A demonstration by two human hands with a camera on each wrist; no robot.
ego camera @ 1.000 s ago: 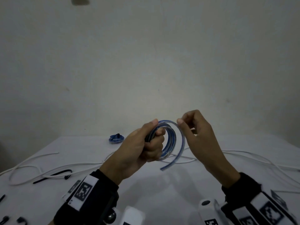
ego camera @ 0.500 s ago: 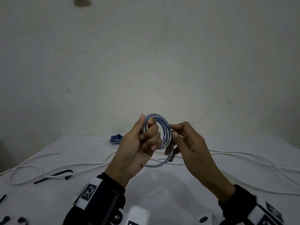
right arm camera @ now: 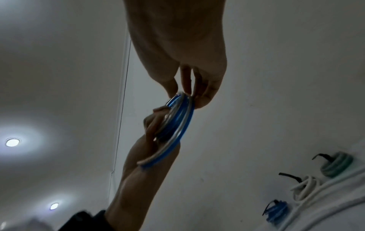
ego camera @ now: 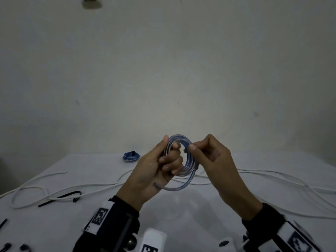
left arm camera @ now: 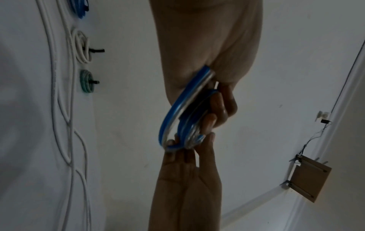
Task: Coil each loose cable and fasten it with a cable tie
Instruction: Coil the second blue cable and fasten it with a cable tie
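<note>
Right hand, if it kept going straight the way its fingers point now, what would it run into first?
The right hand already pinches the blue coil; pushed further leftward, it would probably meet the left hand's fingers curled through the loop, though depth is uncertain.

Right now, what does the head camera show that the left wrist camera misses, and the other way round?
Only the head view shows the loose black cable tie on the table and both wrist bands. Only the left wrist view shows a tied white coil, a tied green coil and a wall bracket. Both show the left hand gripping the blue cable coil, the right hand pinching it, and loose white cables.
</note>
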